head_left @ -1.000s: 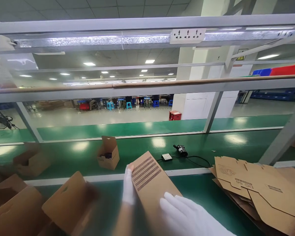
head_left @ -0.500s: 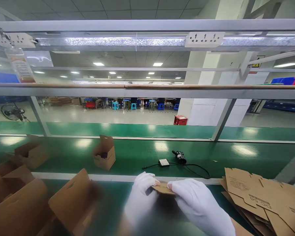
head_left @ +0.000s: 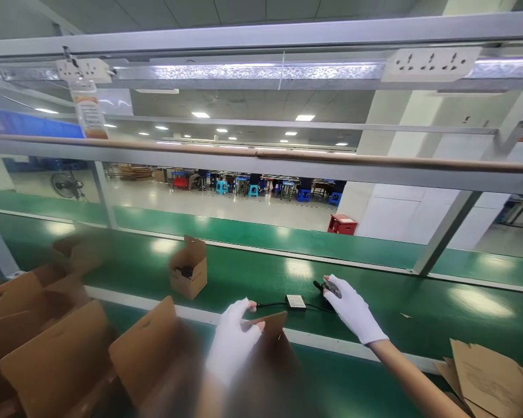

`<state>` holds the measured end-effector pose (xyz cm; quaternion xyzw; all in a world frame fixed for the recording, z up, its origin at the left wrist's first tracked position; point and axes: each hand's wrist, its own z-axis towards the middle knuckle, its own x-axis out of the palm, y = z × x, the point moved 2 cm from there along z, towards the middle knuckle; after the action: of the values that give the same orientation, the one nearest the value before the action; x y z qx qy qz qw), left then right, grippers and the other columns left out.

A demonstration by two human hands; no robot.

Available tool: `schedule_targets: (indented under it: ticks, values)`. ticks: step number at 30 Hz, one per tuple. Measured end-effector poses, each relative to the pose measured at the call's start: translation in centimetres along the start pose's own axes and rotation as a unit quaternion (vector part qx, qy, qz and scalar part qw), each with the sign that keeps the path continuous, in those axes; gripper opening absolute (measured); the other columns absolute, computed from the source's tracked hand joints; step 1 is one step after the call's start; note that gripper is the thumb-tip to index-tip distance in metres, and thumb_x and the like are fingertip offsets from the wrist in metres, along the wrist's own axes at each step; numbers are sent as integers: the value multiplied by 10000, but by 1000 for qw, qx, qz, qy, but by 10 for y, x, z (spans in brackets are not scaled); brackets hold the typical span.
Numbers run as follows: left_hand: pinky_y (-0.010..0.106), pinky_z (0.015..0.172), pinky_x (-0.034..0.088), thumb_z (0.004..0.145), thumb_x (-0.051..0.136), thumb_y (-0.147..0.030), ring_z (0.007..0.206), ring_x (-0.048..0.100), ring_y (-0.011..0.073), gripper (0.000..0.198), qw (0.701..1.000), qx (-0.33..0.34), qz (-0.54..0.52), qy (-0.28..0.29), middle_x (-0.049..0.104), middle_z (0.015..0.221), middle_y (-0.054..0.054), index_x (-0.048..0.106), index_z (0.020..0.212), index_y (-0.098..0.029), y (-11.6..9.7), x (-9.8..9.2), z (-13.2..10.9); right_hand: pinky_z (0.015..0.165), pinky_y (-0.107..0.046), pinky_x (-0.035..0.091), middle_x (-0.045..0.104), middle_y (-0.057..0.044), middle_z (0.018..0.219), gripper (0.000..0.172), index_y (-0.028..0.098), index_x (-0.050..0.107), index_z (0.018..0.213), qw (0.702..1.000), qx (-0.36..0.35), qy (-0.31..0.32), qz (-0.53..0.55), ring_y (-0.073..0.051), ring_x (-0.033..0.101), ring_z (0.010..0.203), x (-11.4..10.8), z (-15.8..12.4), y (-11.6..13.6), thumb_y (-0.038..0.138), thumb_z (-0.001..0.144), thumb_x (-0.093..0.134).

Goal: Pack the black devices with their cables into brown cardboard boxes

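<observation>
My right hand, in a white glove with bare fingertips, is closed around a black cylindrical device on the green work surface and covers most of it. A black cable runs from it through a small box with a white label. My left hand, gloved the same way, has its thumb against the raised flap of a cardboard box, with the flap between thumb and fingers. Its index fingertip is by the cable's left end; whether it touches the cable I cannot tell. The box's lower part is blurred.
An open carton with something dark inside stands further back. Several open cartons crowd the left side. Flattened cardboard is stacked at the right. A pale rail crosses the surface, and a metal post rises behind my right hand.
My right hand has left the cardboard and moved forward and right onto the black device. My left hand stays at the box, whose flap now stands up. The view has turned left and tilted.
</observation>
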<state>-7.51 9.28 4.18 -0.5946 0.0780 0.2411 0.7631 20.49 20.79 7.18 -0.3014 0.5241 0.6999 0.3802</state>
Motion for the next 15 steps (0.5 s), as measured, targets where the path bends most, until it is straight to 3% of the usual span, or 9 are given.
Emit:
schedule_targets:
  ticks: [4,8,11,15]
  values:
    - [457,1044,377,748,579,-223,1185,504,289,424,997,64,33,1,610,1230,100,621,1168,-183,-9,-2,-3,991,-538,346,404,-183,1418,581,121,453,1308,993,76,20,-90,-393,445,1223,36,32,-57,432,818,453]
    - [476,917,454,777,514,-163,996,607,306,285,988,98,102,70,713,1012,96,724,968,-188,-19,7,-4,905,-526,402,454,-256,1345,735,66,393,1337,978,166,50,-116,-426,506,1146,72,51,-96,555,795,479]
    - [445,809,483,782,476,-133,858,635,288,291,982,114,128,80,730,862,82,743,870,-206,-20,13,-3,845,-465,436,568,-271,1184,808,29,336,1342,972,205,67,-97,-384,585,1048,101,64,-107,609,796,473]
    - [401,781,479,753,498,-135,865,628,276,285,983,120,127,54,721,878,82,736,893,-207,-10,17,2,828,-430,444,602,-263,1108,772,24,336,1313,968,233,63,-63,-333,617,1001,133,75,-104,609,823,452]
